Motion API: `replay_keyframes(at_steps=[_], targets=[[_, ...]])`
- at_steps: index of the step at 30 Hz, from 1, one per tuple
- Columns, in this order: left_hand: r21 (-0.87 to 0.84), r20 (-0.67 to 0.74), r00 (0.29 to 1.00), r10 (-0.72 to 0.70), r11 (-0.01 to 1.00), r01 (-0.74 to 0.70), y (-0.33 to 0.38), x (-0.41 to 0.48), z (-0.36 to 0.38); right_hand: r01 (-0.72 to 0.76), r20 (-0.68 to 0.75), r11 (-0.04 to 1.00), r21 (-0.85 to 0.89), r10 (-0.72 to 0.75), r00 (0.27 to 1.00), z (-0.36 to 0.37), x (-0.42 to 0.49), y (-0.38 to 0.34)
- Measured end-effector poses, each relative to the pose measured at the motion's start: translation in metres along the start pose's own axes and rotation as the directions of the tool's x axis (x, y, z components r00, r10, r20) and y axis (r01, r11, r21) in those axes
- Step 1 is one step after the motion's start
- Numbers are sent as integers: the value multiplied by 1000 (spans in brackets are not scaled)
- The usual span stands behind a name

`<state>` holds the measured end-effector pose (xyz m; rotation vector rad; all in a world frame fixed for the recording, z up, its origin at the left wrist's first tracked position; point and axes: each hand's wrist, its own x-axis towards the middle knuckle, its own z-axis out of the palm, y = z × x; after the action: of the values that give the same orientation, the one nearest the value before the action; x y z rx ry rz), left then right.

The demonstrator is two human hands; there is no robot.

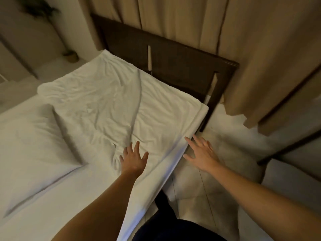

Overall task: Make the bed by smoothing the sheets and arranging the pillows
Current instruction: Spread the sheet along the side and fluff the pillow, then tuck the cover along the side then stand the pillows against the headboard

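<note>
Smoothing the top end of the sheet (104,101) is the step in hand, as I judge it. The left hand (133,159) lies flat on the white fabric just inside the near edge of the bed, fingers spread and straight, with a knot of creases fanning out beside it. The right hand (201,155) is also spread with straight fingers. It hangs over the tiled floor (217,180) just beside the mattress edge, its forefinger tip at or touching the hem, and it pinches nothing.

To do this well, the left palm should press and sweep outward from the middle toward the headboard (173,61) and the near corner. Meanwhile the right hand should take the hem and draw it taut, so the wrinkles are pushed off the edge rather than bunched. The long diagonal fold running up the sheet probably needs a pull from the corner, not just a stroke.

The pillow (31,140) lies to the left, lower down the bed and away from the headboard, so it is not yet arranged. Curtains (191,20) hang behind the headboard. No brand, label or writing can be read anywhere
</note>
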<state>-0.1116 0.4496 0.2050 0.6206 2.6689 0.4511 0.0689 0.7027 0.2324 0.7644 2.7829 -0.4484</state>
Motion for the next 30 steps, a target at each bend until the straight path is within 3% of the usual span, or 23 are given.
replay_keyframes(at_steps=[12,18,23,30], targets=[[-146,-66,980,-189,973,177,-11,190,-55,169,91,980,-108,-159,983,-63,245,-51],[-224,-43,912,-409,893,390,-46,230,-57,353,220,925,-141,-319,922,-61,342,-91],[-321,-66,761,-645,736,596,-71,240,-56,571,357,804,-165,-491,795,-51,427,-141],[-482,-10,483,-876,427,765,-62,244,-29,862,516,477,-172,-702,491,-33,529,-245]])
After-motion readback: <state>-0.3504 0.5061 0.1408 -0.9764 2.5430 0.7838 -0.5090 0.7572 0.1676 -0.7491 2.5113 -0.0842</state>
